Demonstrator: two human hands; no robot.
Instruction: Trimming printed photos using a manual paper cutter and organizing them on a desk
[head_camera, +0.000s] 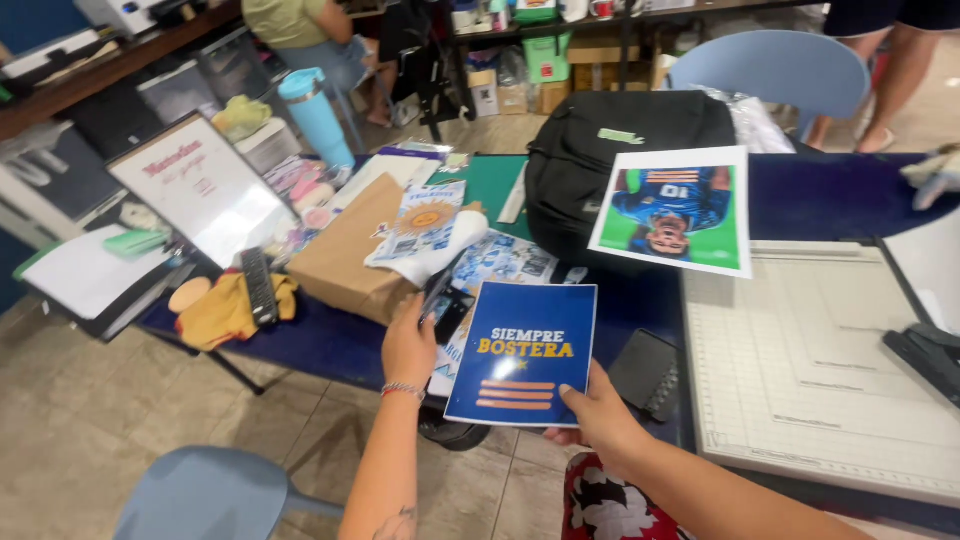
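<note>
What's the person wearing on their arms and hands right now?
Both forearms are bare, with no sleeves or gloves. The left hand has a thin beaded bracelet at the wrist and a small dark tattoo near the elbow. The right hand shows no jewellery.

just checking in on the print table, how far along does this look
Looks early. Done: a blue printed cover and a photo print exist. In hand: the right hand grips the cover; the left hand touches a dark item, unclear. Left, probably: the paper cutter holds no sheet.
</note>
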